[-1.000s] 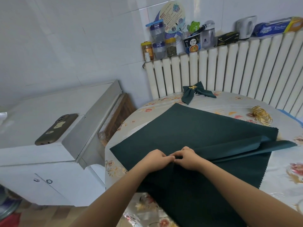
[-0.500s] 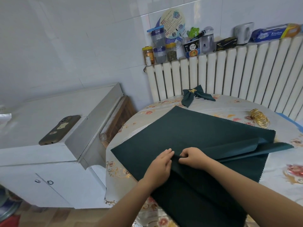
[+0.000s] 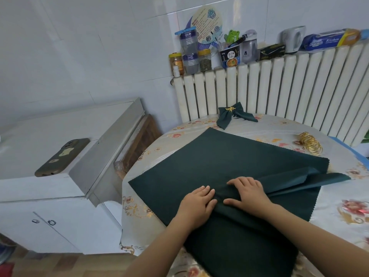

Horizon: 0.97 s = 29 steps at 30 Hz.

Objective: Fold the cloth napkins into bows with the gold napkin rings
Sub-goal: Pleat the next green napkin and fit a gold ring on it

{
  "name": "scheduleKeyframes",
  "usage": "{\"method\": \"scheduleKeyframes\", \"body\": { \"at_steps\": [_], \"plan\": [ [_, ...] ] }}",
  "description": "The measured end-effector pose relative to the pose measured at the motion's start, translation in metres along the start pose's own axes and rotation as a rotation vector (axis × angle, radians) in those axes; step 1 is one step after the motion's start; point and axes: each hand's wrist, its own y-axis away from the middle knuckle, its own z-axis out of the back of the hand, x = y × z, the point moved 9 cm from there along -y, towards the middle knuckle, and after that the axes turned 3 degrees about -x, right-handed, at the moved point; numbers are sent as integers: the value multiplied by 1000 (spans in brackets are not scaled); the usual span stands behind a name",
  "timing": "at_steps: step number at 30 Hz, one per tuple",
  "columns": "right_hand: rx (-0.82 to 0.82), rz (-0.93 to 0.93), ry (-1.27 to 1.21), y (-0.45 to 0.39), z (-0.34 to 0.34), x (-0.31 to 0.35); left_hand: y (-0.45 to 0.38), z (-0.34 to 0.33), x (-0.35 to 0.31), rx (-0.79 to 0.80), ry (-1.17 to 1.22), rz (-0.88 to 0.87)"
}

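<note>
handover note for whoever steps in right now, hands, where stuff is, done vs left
Left hand: flat, fingers straight, pressing the green napkin spread on the table.
Right hand: flat beside it, pressing a creased fold whose loose end trails off to the right.
Gold rings: piled at the far right of the table, untouched.
Done: one finished bow with its ring, by the radiator.
Left: finish folding this napkin, ring it, shape the bow.

Bare forearms, no sleeves or jewellery visible.
</note>
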Motion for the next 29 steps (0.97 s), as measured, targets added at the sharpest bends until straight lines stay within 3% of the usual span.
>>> {"method": "scheduleKeyframes", "body": {
  "at_steps": [7,11,17,22,29],
  "plan": [
    [113,-3,-73,-7,5,-12,-23,8,-13,251,-375,18],
    [146,-153,108,-23,26,-48,-30,16,-21,252,-364,43],
    [355,-229,47,-35,27,-43,-35,20,-20,272,-315,90],
    [290,-216,79,-40,38,-28,-35,21,-18,266,-288,95],
    [236,-281,-184,-40,35,-24,-36,24,-18,251,-283,102]
  ]
}}
